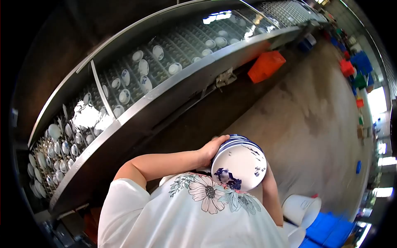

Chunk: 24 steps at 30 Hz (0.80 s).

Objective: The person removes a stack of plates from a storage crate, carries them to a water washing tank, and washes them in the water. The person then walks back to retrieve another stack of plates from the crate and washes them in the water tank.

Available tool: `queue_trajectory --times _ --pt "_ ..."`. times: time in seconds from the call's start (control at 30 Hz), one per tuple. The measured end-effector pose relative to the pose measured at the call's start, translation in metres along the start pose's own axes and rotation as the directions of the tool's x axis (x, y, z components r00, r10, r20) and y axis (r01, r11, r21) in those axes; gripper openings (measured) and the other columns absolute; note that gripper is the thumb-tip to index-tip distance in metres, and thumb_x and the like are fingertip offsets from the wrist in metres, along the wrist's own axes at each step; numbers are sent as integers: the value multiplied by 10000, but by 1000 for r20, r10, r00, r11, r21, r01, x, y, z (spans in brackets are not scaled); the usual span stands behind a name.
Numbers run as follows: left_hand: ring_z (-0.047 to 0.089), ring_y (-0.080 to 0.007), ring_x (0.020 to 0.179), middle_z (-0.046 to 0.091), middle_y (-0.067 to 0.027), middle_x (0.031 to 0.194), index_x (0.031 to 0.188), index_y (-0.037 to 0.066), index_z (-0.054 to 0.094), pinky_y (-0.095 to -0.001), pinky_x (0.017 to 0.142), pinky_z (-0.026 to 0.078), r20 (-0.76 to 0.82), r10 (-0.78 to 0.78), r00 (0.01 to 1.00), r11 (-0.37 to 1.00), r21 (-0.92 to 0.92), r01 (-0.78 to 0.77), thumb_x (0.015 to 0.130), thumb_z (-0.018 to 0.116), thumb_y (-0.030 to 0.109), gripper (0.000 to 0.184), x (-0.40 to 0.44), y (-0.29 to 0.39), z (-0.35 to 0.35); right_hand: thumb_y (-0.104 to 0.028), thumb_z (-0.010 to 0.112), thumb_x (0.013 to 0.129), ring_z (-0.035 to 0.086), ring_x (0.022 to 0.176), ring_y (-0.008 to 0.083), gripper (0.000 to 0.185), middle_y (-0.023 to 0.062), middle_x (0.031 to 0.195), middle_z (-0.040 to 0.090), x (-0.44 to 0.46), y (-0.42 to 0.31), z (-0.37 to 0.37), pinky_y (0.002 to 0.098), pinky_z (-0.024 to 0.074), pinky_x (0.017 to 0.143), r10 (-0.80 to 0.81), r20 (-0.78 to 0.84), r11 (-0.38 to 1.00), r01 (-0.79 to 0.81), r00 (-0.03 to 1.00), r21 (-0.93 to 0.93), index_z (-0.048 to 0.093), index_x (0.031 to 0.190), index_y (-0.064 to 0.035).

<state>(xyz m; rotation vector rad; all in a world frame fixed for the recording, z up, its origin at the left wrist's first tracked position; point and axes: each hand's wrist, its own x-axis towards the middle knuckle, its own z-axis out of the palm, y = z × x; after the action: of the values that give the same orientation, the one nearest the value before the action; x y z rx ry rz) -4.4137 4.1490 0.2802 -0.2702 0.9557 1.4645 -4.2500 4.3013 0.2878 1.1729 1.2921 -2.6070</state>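
Observation:
A stack of blue-and-white dishes [242,163] is held against my chest, tilted so the top dish faces me. That dish is white inside with dark blue floral patterns, and blue-striped rims show along the stack's far side. My left hand [213,151] grips the stack at its upper left, with the thumb on the rim. On the right side, my right hand [268,175] holds the stack from behind and below; its fingers are hidden by the dishes.
To the left runs a long metal-edged conveyor [155,89] carrying several patterned dishes [143,67]. An orange crate [266,66] lies on the floor beside it. At lower right are a white bucket [301,210] and blue crates [331,229]. Coloured crates [361,62] line the far right.

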Motion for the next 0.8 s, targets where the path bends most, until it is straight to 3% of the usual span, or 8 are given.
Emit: queue_trajectory --times 0.07,0.13,0.3,0.47,0.53,0.6,0.7,0.8 --pt "539 -206 829 504 -134 1009 1093 18 399 -324 746 441 121 -17 992 999 -29 21 797 394 408 490 24 41 13 -322 397 840 505 875 103 298 25 961 541 39 -44 -4 252 419 747 3 36 999 -2 999 -41 492 1007 -94" --pt "539 -193 807 523 -122 972 1035 15 452 -315 735 438 -123 101 987 995 8 -101 798 389 409 464 44 71 27 -322 396 841 505 874 103 297 24 961 541 81 -91 3 253 419 746 24 100 997 -17 995 -77 492 1007 -96" --pt "539 -177 775 560 -100 889 958 25 512 -325 722 432 -94 283 955 936 -190 -296 822 361 365 396 75 145 28 -322 394 842 507 872 104 293 22 959 541 182 -180 46 254 420 745 179 257 967 -121 950 -224 490 1006 -100" --pt "543 -180 774 563 -95 893 957 52 519 -332 716 436 -273 349 896 834 -345 -430 820 361 362 374 87 199 -6 -316 390 844 507 875 104 277 16 967 536 270 -218 117 258 422 747 320 368 917 -187 873 -353 477 1016 -116" --pt "546 -180 746 584 -83 865 929 48 552 -310 720 431 -334 276 901 814 -417 -404 831 353 385 404 96 240 -16 -310 389 846 506 878 104 274 16 971 536 320 -232 138 258 422 751 378 408 894 -212 831 -396 479 1015 -114" --pt "550 -187 740 581 -90 875 936 43 546 -319 718 435 -352 334 874 785 -409 -465 825 359 396 414 106 270 -40 -310 384 848 512 867 106 281 17 964 541 353 -239 175 258 422 748 348 424 888 -149 836 -435 482 1007 -100" --pt "553 -193 746 579 -100 868 958 33 530 -320 718 442 -284 358 890 753 -477 -454 821 360 397 424 105 315 -60 -315 376 852 510 863 102 297 27 971 537 403 -251 209 261 419 750 475 375 816 -240 796 -526 481 1008 -84" --pt "553 -194 757 577 -107 870 958 32 531 -318 717 442 -367 347 863 720 -485 -496 822 358 393 423 120 345 -84 -316 398 846 510 839 99 298 30 941 546 453 -253 231 252 407 753 399 444 827 -105 802 -553 510 970 -70"
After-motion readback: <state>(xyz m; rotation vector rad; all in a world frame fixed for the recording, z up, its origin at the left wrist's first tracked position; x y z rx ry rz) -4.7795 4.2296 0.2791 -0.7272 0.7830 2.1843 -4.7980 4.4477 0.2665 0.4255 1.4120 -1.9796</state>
